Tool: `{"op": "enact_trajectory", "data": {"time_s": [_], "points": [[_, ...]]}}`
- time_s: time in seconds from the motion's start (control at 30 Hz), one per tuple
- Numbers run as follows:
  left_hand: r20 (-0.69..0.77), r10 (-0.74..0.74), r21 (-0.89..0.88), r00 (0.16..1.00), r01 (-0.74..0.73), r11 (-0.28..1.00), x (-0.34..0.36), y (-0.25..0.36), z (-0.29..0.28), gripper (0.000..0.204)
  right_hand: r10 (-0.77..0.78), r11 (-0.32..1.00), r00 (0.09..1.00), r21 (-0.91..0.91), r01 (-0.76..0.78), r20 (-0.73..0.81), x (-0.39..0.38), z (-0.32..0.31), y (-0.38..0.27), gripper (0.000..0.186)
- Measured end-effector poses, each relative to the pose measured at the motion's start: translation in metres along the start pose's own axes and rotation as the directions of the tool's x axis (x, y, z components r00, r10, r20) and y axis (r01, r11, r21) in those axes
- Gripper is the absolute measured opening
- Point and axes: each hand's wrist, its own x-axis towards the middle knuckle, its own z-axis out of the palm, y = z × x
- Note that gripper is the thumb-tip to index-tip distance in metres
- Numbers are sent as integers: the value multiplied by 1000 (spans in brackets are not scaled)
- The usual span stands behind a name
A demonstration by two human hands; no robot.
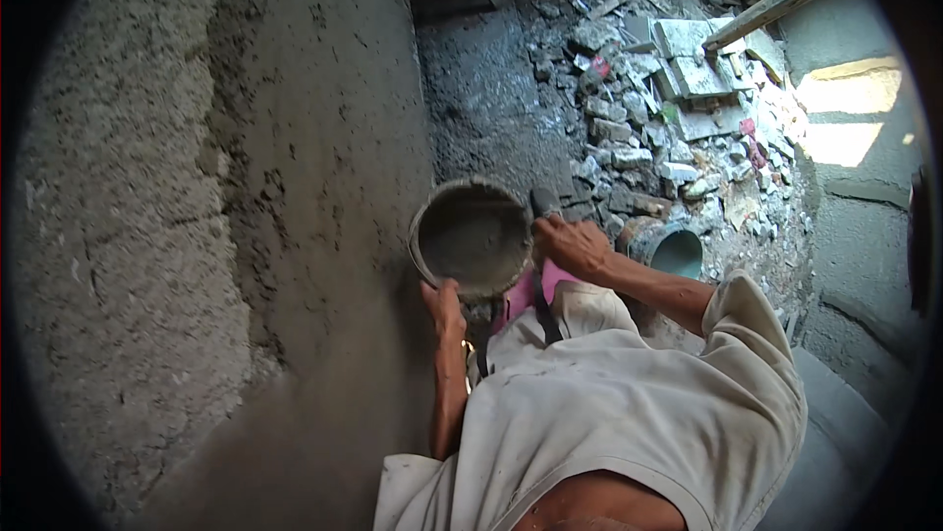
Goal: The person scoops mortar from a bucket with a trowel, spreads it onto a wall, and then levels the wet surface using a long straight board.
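Note:
A round basin (424,258) with a mortar-crusted rim is held out in front of me, close to the wall; its inside looks grey and smeared. My left hand (445,307) grips the near-left edge of this basin, fingers mostly hidden under it. At the basin's right side, my right hand (576,248) is closed round the dark handle (543,203) of a tool. The rest of that tool is hidden, so its kind does not show. Grey plaster (334,138) covers the wall to my left, smooth with some dark pits.
Farther left the wall is rough and bare (128,138). Broken bricks and rubble (629,128) cover the floor ahead and right, with slabs (697,69) and a leaning wooden beam (776,5). A bucket (640,236) lies by my right forearm. Pink footwear (518,300) shows below the basin.

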Motion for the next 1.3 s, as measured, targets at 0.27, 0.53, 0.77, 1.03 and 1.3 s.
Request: {"op": "enact_trajectory", "data": {"time_s": [0.27, 0.53, 0.77, 1.03, 1.3], "points": [[143, 228, 151, 963, -249, 957, -27, 43, 9, 61, 223, 894, 965, 364, -259, 140, 15, 76, 28, 27], [140, -165, -29, 976, 171, 985, 7, 36, 3, 61, 96, 405, 920, 830, -384, 379, -20, 79, 42, 36], [114, -414, -135, 903, 427, 894, 1, -7, 1, 66, 378, 8, 913, 986, -168, 153, -51, 11, 29, 31], [5, -455, 20, 890, 455, 890, -28, -45, -29, 71, 490, 852, 425, 316, -417, -761, 112, 124, 51, 34], [-220, -277, 5, 935, 286, 958, 7, -166, -62, 71, 238, 311, 873, 885, 347, -426, 108, 7, -261, 51]]}}
